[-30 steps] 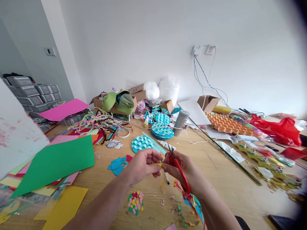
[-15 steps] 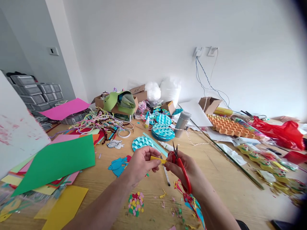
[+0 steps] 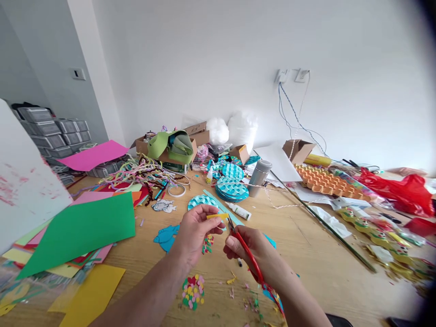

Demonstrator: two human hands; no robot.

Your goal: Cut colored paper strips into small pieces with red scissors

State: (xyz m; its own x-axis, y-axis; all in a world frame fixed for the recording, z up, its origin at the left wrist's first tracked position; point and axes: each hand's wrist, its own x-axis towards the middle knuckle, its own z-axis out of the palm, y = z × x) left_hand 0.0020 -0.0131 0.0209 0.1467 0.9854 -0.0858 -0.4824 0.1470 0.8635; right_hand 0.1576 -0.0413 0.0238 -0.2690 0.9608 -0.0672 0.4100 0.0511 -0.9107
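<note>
The left hand point(image 3: 196, 230) hides part of the blue paper fish point(image 3: 165, 237); the right hand point(image 3: 250, 249) leaves only one dark end of a pen point(image 3: 240, 263) showing. The left edge crops the red-smeared white panel point(image 3: 25, 172), the bottom edge the yellow sheet point(image 3: 93, 295) and an unidentifiable black object point(image 3: 338, 321).

Grey flask point(image 3: 260, 178) upright; orange egg tray point(image 3: 332, 183) near red plastic bag point(image 3: 397, 190); sockets point(image 3: 281, 76) on wall point(image 3: 190, 59).
</note>
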